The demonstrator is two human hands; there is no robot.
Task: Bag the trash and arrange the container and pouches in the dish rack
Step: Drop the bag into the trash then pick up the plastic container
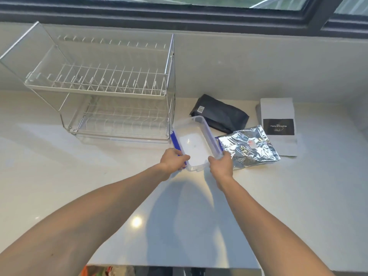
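Observation:
A clear plastic container [194, 143] with blue side clips sits on the white counter, just right of the dish rack. My left hand [173, 160] grips its near left edge and my right hand [221, 164] grips its near right corner. The two-tier wire dish rack [99, 90] stands at the back left with both tiers bare. Three pouches lie to the right of the container: a black pouch [220, 114], a crinkled silver foil pouch [250, 147] and a white pouch [277, 126] with a black label.
The white countertop [79, 186] runs to a front edge at the bottom. Behind it rise a pale wall and a dark window frame [199, 18]. Something colourful [95, 271] shows below the counter's front edge.

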